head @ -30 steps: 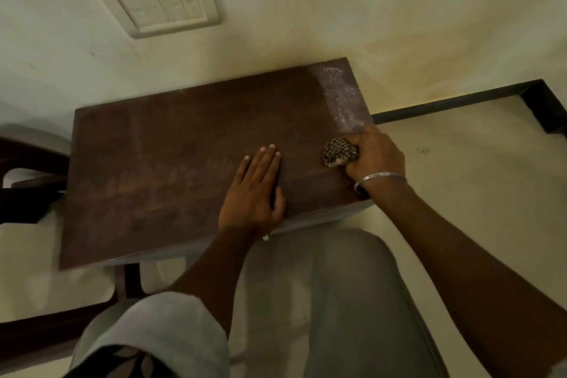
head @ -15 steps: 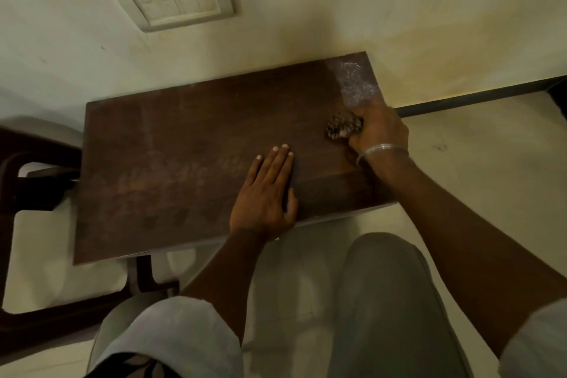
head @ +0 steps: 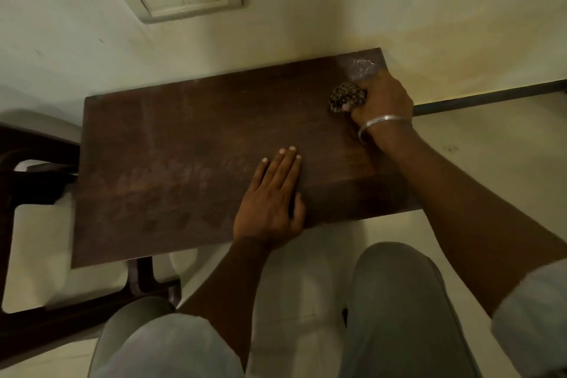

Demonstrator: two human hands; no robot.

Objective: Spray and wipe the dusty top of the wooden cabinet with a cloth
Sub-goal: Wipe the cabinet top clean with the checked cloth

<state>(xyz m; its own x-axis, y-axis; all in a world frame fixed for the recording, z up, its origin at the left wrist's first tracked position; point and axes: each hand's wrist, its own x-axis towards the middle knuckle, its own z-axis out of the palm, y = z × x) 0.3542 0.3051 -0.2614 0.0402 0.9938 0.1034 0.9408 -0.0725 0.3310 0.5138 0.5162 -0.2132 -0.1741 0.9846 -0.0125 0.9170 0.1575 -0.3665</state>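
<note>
Grip clamped: the right hand (head: 382,98) squeezes the balled checked cloth (head: 346,97) onto the cabinet top (head: 184,147). The pale dusty patch (head: 359,66) lies just beyond the grip, toward the wall (head: 306,9) (the top's long axis runs off to the grip's left). The left hand (head: 270,205) rests flat, fingers straight, nearer the front edge.

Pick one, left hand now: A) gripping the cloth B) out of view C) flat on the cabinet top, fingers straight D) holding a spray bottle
C: the left hand lies flat, palm down, on the cabinet top; the right hand grips the cloth near the far right corner.
</note>
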